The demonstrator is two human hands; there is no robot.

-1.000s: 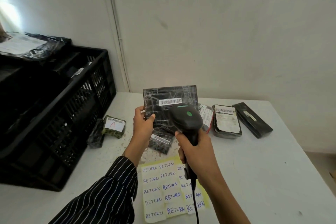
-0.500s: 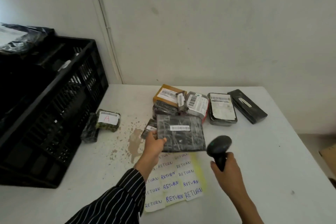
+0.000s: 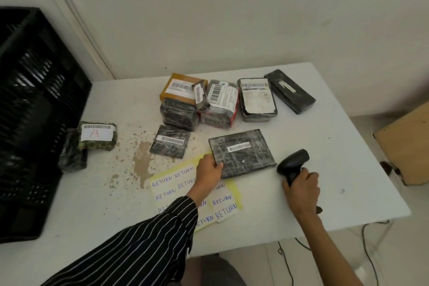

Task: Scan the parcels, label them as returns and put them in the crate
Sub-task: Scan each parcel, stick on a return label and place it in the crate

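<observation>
my left hand point(image 3: 207, 170) pinches the near left corner of the flat black parcel point(image 3: 242, 153), thumb on top and fingers tucked under, so that corner is clamped. the parcel sits at the far right corner of the label sheet point(image 3: 171, 183), its near edge lapping over the sheet. i cannot tell whether it lies fully down on the table point(image 3: 336, 146) or is tipped up a little at my corner. my right hand point(image 3: 301, 189) is wrapped tight round the handle of the scanner point(image 3: 293, 162), off to the right of the sheet.

i judge the parcel thin and light. it looks stiff, like a board or a slim box, since it holds a flat face from a one-corner pinch. the wrap is glossy, crinkled film, so i expect it to be slick, and a corner hold could let it swivel or slide out.

a better hold would be midway along its left edge, thumb on top. that leaves the white barcode strip point(image 3: 239, 147) and the bare face around it free for a return sticker. i see nothing that marks it as fragile, though the contents are hidden. the same one-hand edge hold should do for carrying it to the crate point(image 3: 34, 100), well to the left of the sheet.
</observation>
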